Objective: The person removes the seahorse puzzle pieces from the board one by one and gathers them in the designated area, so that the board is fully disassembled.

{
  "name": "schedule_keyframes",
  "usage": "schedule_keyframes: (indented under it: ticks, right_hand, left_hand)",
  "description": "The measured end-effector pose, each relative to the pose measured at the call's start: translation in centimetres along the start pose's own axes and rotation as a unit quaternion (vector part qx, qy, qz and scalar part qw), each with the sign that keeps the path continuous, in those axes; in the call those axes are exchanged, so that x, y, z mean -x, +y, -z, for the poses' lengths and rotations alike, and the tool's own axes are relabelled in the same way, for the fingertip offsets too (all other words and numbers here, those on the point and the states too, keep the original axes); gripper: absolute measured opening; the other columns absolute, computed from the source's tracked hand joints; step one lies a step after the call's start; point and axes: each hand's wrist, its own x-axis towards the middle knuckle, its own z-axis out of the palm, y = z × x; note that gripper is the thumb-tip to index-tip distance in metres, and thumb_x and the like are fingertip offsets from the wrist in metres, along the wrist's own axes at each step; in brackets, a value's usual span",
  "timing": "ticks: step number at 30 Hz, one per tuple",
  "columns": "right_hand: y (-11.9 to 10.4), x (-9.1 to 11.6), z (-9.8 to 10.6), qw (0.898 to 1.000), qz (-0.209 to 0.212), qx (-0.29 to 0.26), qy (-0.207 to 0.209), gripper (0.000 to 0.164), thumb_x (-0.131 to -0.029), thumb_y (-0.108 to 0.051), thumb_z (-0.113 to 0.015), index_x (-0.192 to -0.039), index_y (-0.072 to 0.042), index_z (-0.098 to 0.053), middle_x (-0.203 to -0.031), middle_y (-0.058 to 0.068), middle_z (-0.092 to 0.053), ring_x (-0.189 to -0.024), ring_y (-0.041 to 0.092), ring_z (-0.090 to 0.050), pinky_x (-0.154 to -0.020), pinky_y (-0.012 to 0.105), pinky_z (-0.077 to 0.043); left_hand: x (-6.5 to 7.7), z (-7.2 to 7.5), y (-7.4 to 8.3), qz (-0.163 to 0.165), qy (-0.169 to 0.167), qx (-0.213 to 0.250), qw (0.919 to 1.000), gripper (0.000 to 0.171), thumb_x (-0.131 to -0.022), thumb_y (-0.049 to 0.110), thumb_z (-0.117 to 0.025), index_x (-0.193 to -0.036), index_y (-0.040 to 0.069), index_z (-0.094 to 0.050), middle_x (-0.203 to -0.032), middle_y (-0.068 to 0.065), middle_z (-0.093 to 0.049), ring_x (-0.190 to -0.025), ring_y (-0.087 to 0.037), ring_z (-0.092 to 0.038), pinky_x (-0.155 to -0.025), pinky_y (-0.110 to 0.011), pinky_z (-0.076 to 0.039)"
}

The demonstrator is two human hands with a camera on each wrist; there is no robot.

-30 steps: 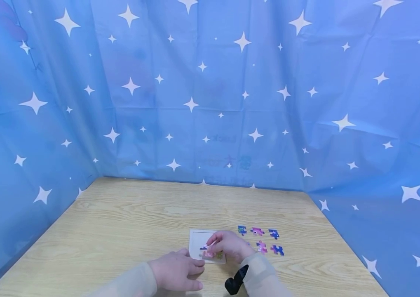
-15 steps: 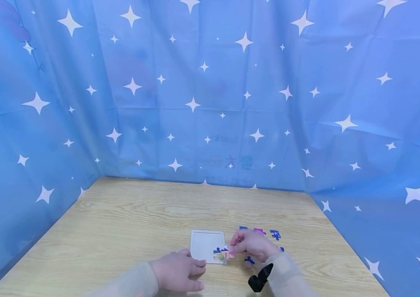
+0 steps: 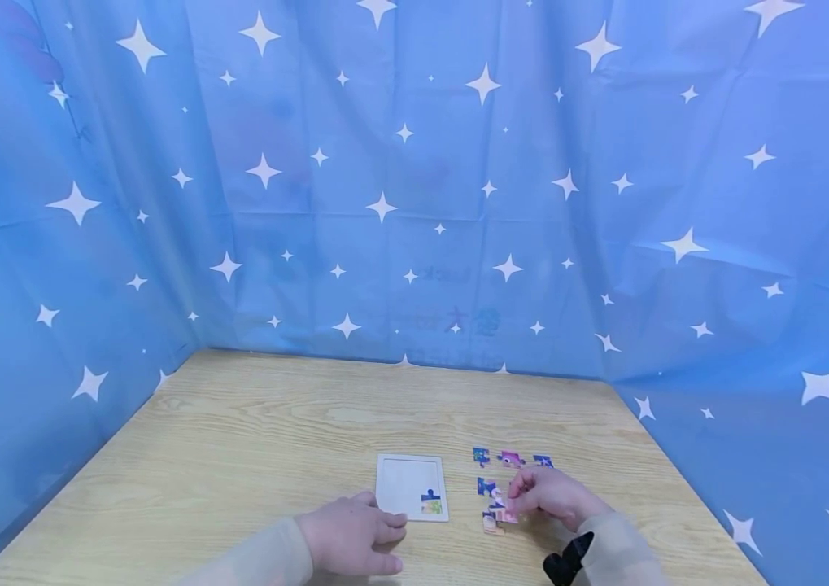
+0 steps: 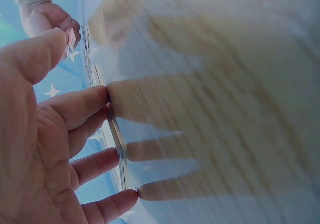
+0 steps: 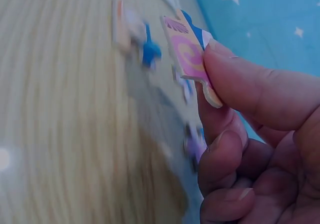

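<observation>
My right hand (image 3: pixel 559 498) holds a pink puzzle piece (image 5: pixel 186 51) between thumb and forefinger, its other fingers curled beneath. In the right wrist view the piece is lifted off the table, with blue and white at one end. My left hand (image 3: pixel 351 535) lies at the lower left of the white puzzle tray (image 3: pixel 399 480). Its fingers are extended, with fingertips (image 4: pixel 102 98) at the tray's edge in the left wrist view. One puzzle piece (image 3: pixel 432 505), blue above green and yellow, sits in the tray's lower right corner.
Loose puzzle pieces lie right of the tray, among them a pink one (image 3: pixel 511 460), a blue one (image 3: pixel 482 456) and a pale one (image 3: pixel 492 525). The right hand covers part of this group. A blue star-printed curtain (image 3: pixel 414 203) surrounds the wooden table (image 3: pixel 275 423).
My right hand has moved right, off the tray to above the loose pieces, with the pink puzzle piece still pinched. The left hand stays in place at the tray.
</observation>
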Motion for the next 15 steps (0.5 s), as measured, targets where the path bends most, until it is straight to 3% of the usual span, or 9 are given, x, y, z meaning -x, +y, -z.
schedule_keyframes:
  ticks: [7,15]
  right_hand:
    - [1.1,1.1,1.2,0.997,-0.048,0.040,0.038,0.016,-0.074,-0.003,-0.077,-0.083,-0.002,-0.064,-0.081,0.003,-0.056,-0.073,0.019,-0.046,-0.066,0.029,-0.035]
    - [1.6,1.4,0.7,0.990,-0.084,0.074,0.089,0.019,-0.068,-0.002,-0.079,-0.080,-0.004,-0.064,-0.080,0.005,-0.056,-0.075,0.021,-0.048,-0.066,0.031,-0.036]
  left_hand:
    - [0.0,0.2,0.0,0.004,-0.008,0.011,0.9999,0.056,-0.090,0.060,-0.051,-0.132,0.025,-0.060,-0.139,0.019,-0.049,-0.100,-0.004,-0.044,-0.079,-0.027,-0.045]
    - [0.1,0.2,0.1,0.009,-0.010,0.014,0.9998,0.056,-0.090,0.061,-0.051,-0.133,0.026,-0.059,-0.139,0.019,-0.048,-0.100,-0.003,-0.043,-0.080,-0.027,-0.045]
